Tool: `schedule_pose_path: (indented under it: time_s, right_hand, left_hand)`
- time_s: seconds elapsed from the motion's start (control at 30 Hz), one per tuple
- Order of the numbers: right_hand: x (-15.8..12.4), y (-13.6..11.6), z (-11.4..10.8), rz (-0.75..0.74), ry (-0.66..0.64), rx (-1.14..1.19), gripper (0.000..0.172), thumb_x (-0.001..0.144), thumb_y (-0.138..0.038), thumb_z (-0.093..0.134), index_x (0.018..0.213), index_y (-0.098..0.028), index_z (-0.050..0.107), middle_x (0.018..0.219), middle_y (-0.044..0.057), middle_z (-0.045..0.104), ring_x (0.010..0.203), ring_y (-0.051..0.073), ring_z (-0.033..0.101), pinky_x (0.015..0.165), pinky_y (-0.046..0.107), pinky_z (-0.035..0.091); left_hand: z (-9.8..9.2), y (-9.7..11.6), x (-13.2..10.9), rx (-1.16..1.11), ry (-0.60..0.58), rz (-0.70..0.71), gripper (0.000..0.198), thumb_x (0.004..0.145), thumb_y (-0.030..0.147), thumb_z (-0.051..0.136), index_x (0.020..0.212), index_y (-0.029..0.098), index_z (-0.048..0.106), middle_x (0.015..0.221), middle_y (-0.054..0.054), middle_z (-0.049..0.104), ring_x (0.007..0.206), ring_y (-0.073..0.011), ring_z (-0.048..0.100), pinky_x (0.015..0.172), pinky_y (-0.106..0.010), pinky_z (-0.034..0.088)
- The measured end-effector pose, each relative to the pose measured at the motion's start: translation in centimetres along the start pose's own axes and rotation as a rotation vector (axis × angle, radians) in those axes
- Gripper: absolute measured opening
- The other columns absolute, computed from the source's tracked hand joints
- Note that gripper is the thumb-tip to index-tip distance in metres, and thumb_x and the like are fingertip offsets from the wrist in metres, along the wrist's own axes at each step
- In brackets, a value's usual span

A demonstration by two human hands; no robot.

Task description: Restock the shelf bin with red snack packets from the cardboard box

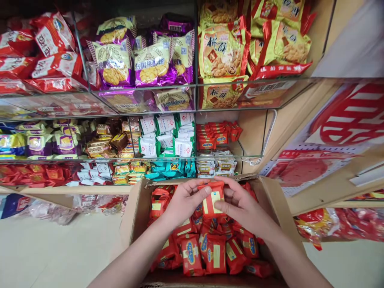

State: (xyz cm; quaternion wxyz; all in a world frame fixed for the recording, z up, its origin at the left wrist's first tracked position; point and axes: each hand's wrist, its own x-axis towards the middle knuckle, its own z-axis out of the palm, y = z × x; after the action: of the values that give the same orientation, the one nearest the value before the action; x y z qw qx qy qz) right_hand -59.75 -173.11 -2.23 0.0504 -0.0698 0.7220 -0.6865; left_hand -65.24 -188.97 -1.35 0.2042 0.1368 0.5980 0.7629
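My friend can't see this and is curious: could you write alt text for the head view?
A person's left hand and right hand hold a red packet above an open cardboard box of similar red packets. Behind it, shelves display colourful wrapped snacks.

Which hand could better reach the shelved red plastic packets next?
Probably the right hand: it's nearer the shelved red packets than the left hand; both hold one rectangular red plastic packet.
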Motion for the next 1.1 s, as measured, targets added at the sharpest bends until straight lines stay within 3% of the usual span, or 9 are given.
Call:
schedule_pose_path:
  time_s: [0.1,0.23,0.5,0.6,0.7,0.8,0.9,1.0,1.1]
  right_hand:
    - [-0.3,0.7,0.6,0.012,0.119,0.067,0.048,0.075,-0.031,0.062,0.118,-0.024,0.042,0.102,0.005,0.063,0.085,0.017,0.062,0.073,0.032,0.05]
    - [-0.8,1.2,0.9,-0.018,0.366,-0.013,0.034,0.07,-0.034,0.066,0.099,-0.02,0.055,0.092,0.004,0.066,0.082,0.016,0.061,0.072,0.03,0.049]
    - [-2.2,2.4,1.2,0.052,0.444,0.224,0.028,0.065,-0.035,0.072,0.086,-0.02,0.063,0.069,-0.001,0.064,0.059,0.013,0.06,0.058,0.027,0.049]
    - [-2.0,2.6,1.1,-0.049,0.552,0.158,0.02,0.065,-0.031,0.072,0.081,-0.02,0.065,0.075,0.001,0.066,0.067,0.015,0.061,0.065,0.03,0.05]
    - [-1.9,2.1,0.8,-0.287,0.629,-0.071,0.01,0.069,-0.023,0.069,0.078,-0.022,0.067,0.086,0.003,0.066,0.08,0.017,0.061,0.073,0.033,0.05]
    - [-2.1,1.5,0.8,-0.505,0.581,-0.406,0.017,0.072,-0.013,0.063,0.083,-0.026,0.068,0.092,0.005,0.065,0.086,0.018,0.061,0.075,0.035,0.051]
    - [-2.4,1.5,1.2,-0.61,0.513,-0.587,0.026,0.074,-0.01,0.059,0.086,-0.03,0.069,0.103,0.005,0.063,0.095,0.021,0.058,0.079,0.04,0.049]
    - [-2.5,2.0,1.8,-0.584,0.554,-0.464,0.022,0.073,-0.01,0.06,0.081,-0.028,0.068,0.119,0.006,0.054,0.105,0.024,0.054,0.081,0.04,0.049]
    - [-2.3,2.5,2.1,-0.407,0.585,-0.148,0.017,0.075,-0.018,0.061,0.088,-0.027,0.066,0.121,0.008,0.052,0.108,0.024,0.053,0.081,0.037,0.05]
  left_hand:
    - [0.2,-0.6,-0.4,-0.21,0.102,-0.054,0.026,0.068,0.027,0.072,0.089,0.016,0.064,0.074,-0.001,0.07,0.064,-0.0112,0.062,0.063,-0.022,0.048]
    - [0.1,-0.7,-0.8,-0.229,0.068,-0.004,0.026,0.065,0.024,0.075,0.086,0.015,0.063,0.077,0.0,0.069,0.068,-0.0097,0.061,0.066,-0.02,0.047]
    - [-0.1,-1.3,-1.3,-0.325,0.098,-0.096,0.016,0.064,0.022,0.075,0.075,0.018,0.064,0.07,0.003,0.069,0.061,-0.0092,0.061,0.057,-0.02,0.047]
    - [0.2,-1.6,-1.2,-0.412,0.123,-0.058,0.015,0.063,0.018,0.075,0.072,0.018,0.063,0.072,0.003,0.068,0.067,-0.0097,0.062,0.065,-0.022,0.048]
    - [0.7,-1.2,-1.2,-0.502,0.066,-0.044,0.012,0.068,0.019,0.072,0.075,0.018,0.062,0.09,0.001,0.067,0.082,-0.0123,0.062,0.079,-0.028,0.046]
    - [1.1,-0.4,-1.3,-0.593,-0.048,-0.119,0.018,0.079,0.032,0.06,0.093,0.021,0.061,0.107,-0.003,0.061,0.09,-0.0154,0.06,0.082,-0.032,0.046]
    - [1.4,0.0,-1.5,-0.551,-0.011,-0.105,0.032,0.076,0.022,0.063,0.107,0.024,0.056,0.113,-0.003,0.058,0.093,-0.0153,0.059,0.08,-0.028,0.047]
    - [1.7,-0.3,-1.6,-0.487,0.028,-0.035,0.044,0.072,0.013,0.065,0.111,0.027,0.053,0.126,-0.001,0.05,0.104,-0.0178,0.054,0.084,-0.028,0.046]
    - [1.8,-0.7,-1.9,-0.389,0.041,0.061,0.044,0.075,0.016,0.063,0.114,0.028,0.05,0.132,-0.002,0.045,0.115,-0.0209,0.046,0.09,-0.031,0.043]
